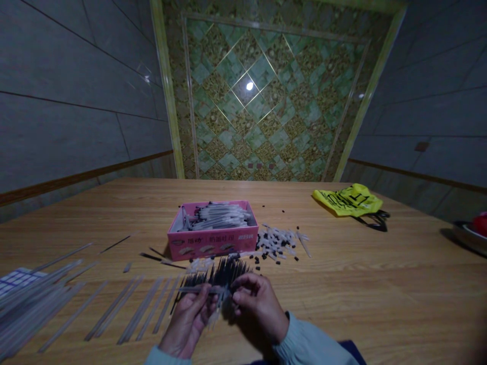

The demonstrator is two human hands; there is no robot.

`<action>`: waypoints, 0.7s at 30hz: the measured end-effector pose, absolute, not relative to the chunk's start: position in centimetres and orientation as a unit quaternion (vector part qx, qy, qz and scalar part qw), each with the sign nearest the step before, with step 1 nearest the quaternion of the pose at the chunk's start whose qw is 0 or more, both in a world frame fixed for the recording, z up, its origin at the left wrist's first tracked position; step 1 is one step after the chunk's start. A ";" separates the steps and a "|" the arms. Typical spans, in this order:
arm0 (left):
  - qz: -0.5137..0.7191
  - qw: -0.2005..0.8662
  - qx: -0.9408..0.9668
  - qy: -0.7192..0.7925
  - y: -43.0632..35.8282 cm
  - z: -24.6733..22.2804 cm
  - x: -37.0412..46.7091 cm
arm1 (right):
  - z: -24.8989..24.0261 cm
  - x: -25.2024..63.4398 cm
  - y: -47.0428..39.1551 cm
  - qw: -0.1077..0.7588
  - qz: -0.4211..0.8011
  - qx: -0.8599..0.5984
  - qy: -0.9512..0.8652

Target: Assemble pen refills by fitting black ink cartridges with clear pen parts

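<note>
At the front middle of the table, my left hand (192, 317) is closed on a slim translucent tube (194, 289), thumb on top, tube lying nearly level. Close to its right end is my right hand (258, 301), thumb and fingers pinched together; whatever they grip is too small to make out. Just behind both hands lies a dense bunch of thin black-ended sticks (228, 271), partly covered by my fingers. Several loose clear tubes (140, 309) are spread out to the left of my left hand.
A pink box (213, 243) holds many similar pale tubes. Beside it are small black and clear caps (277, 243). A pile of long tubes (34, 309) lies at left by a checked cloth (19, 281). A yellow bag (350, 200) and a bowl (470, 237) stand right.
</note>
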State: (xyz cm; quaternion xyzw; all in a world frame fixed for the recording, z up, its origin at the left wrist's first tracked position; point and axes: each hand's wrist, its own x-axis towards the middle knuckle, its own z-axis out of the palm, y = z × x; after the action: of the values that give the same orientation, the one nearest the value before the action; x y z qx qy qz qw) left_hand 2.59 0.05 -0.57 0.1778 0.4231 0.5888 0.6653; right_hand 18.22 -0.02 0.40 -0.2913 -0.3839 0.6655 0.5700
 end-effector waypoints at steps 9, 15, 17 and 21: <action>0.595 0.655 0.179 0.431 -0.3 0.1 2.8 | -1.4 18.7 0.6 0.572 0.641 -0.302 -0.413; 0.585 0.664 0.183 0.428 0.0 -0.5 2.5 | -1.3 19.1 0.9 0.571 0.562 -0.352 -0.484; 0.588 0.661 0.183 0.428 0.0 -0.5 2.6 | -1.2 19.3 0.8 0.569 0.531 -0.369 -0.509; 0.594 0.647 0.197 0.436 -0.1 -0.5 2.7 | -1.0 19.0 0.6 0.574 0.568 -0.352 -0.472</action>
State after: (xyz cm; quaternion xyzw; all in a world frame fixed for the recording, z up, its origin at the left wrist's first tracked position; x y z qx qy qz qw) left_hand 2.72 -0.09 -0.47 0.1975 0.4356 0.5940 0.6468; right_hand 19.00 0.61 -1.01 -0.3521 -0.4724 0.5684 0.5742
